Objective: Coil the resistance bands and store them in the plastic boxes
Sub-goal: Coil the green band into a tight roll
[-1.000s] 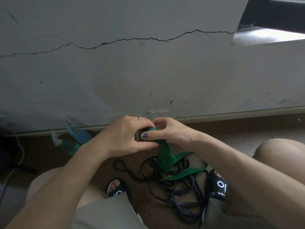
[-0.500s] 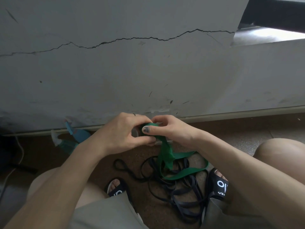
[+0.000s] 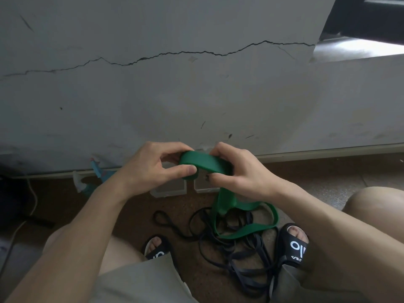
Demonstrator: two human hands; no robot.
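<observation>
A green resistance band (image 3: pixel 204 162) is partly coiled between my hands, above the floor. My left hand (image 3: pixel 153 169) pinches the coil's left end between thumb and fingers. My right hand (image 3: pixel 236 169) grips the coil's right side, and the band's loose tail (image 3: pixel 244 228) hangs down to the floor. Under it lies a tangle of dark blue bands (image 3: pixel 236 259). Two clear plastic boxes (image 3: pixel 169 189) stand on the floor by the wall, mostly hidden behind my hands.
A cracked grey wall (image 3: pixel 196 95) rises close ahead. My feet in black sandals (image 3: pixel 295 243) flank the tangle, with my knees to either side. A teal and clear object (image 3: pixel 96 176) lies at the wall's foot on the left. A white cable (image 3: pixel 24 215) runs along the far left.
My hands have drawn a little apart, and a wider loop of the green band now shows between them. More of the plastic boxes shows below my hands.
</observation>
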